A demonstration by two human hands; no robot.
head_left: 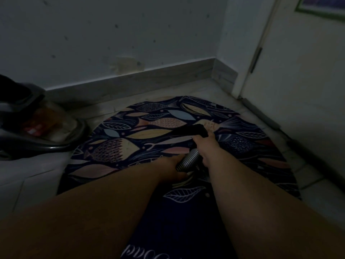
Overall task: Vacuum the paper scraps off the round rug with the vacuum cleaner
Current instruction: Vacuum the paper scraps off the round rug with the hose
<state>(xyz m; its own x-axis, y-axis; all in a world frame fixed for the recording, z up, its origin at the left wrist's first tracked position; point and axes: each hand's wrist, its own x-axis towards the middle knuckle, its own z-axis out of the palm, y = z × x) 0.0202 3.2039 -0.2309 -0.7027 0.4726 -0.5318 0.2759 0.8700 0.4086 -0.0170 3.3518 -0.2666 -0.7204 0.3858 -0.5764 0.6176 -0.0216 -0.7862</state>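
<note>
A pale, marked wall [112, 34] fills the view from 9 to 1 o'clock, with a skirting board [130, 79] along its foot; a white door [308, 81] stands at 2 to 3 o'clock, and the corner of a framed picture [321, 6] shows at the top right edge. The tiled floor [33, 176] runs under everything. The round rug [115, 152], dark with a pattern of fish and leaves, lies on the floor in the middle of the view and stretches down to 6 o'clock; the light is dim. The vacuum cleaner body [37, 128], dark with a clear dust bin, sits on the floor at 9 o'clock, just off the rug's left edge.

Two bare forearms reach in from 6 o'clock over the rug. The ribbed grey hose [187, 162] shows as a short stretch near the rug's centre, between the two hands. The black vacuum nozzle [188, 130] points toward 10 o'clock from the hose, low over the fish pattern. The right hand [207, 144] has its fingers curled round the nozzle's rear end, where it meets the hose; the left hand [173, 169] lies under the hose's lower end, touching it, but I cannot tell whether its fingers close on it.
</note>
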